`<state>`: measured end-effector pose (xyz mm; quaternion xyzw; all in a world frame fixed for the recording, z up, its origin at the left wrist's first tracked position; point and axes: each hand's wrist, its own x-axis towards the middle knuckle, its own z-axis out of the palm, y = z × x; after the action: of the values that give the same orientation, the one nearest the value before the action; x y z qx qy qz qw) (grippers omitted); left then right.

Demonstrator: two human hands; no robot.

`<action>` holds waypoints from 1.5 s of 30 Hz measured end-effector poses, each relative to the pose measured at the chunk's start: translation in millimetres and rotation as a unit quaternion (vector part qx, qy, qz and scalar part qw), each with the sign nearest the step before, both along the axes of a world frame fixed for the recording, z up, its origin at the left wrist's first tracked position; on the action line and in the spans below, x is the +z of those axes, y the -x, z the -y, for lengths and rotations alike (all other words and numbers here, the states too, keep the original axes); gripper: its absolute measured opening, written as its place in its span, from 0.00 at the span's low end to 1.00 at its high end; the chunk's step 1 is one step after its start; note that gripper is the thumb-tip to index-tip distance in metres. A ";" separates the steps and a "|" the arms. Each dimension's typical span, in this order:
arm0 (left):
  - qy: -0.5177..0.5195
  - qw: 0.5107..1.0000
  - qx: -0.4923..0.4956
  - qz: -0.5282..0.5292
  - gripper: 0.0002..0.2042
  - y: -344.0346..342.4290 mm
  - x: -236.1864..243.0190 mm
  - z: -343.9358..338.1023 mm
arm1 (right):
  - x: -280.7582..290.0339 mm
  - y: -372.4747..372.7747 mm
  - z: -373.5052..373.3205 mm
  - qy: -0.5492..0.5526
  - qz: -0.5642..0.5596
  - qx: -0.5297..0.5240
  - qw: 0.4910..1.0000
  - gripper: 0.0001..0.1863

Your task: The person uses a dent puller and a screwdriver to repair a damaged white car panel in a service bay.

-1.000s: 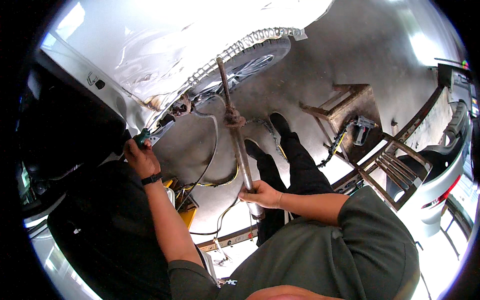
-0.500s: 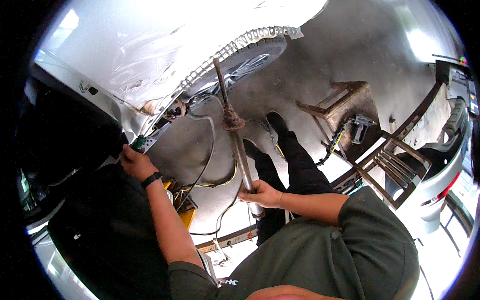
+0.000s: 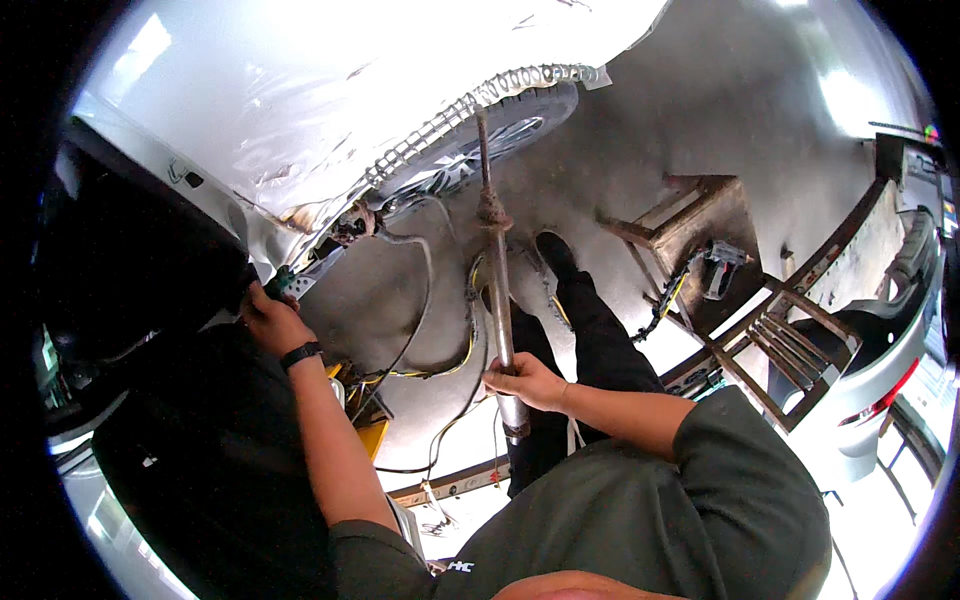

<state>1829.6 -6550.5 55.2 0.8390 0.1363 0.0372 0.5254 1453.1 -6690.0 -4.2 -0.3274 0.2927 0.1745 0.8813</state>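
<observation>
Well to the left of the wheel (image 3: 515,132), and lower down, lies a dark car interior (image 3: 130,260), its details lost in shadow. The white body panel (image 3: 330,95) spreads from there to above the wheel, dented and creased. Below and left of the wheel, the left hand (image 3: 275,320) is closed around a small green object (image 3: 284,279), mostly covered by the fingers; a black band (image 3: 302,354) circles the wrist. Between that hand and the wheel, the panel's lower corner ends in torn, rusty metal (image 3: 352,224). A grey hose (image 3: 428,265) curves down below the wheel, and farther below it sits a yellow object (image 3: 373,437), partly hidden. A strip of wavy metal wire (image 3: 430,128) follows the panel's edge along the wheel's upper side.

The long metal rod (image 3: 502,290) stands out below the wheel, a rusty collar (image 3: 493,210) partway along it. Its thin tip overlaps the wheel in view; whether it touches the strip cannot be told. Well below the wheel, the right hand (image 3: 532,382) grasps the rod's thick lower part. To the right of the wheel and lower is a worn stool (image 3: 715,205) bearing a grey gun-shaped tool (image 3: 722,268); farther right, a slatted metal frame (image 3: 795,345).
</observation>
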 end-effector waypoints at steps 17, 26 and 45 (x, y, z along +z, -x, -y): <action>0.111 0.961 0.177 -0.181 0.14 36.5 -98.2 -104.8 | 45.2 26.1 132.8 0.189 0.013 0.006 0.982 0.13; -0.015 0.751 -0.543 -0.374 0.09 266.2 -147.9 -58.2 | 105.0 56.7 166.4 0.059 -0.099 0.058 0.992 0.13; 0.083 0.600 -0.670 -0.430 0.10 310.9 -13.5 24.0 | 81.9 46.7 121.6 0.078 -0.138 0.122 0.980 0.18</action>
<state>1518.7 -6574.5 41.7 0.5667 -0.2512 -0.7018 0.3511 1406.4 -6811.6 77.7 -0.4013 0.3818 0.3012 0.7762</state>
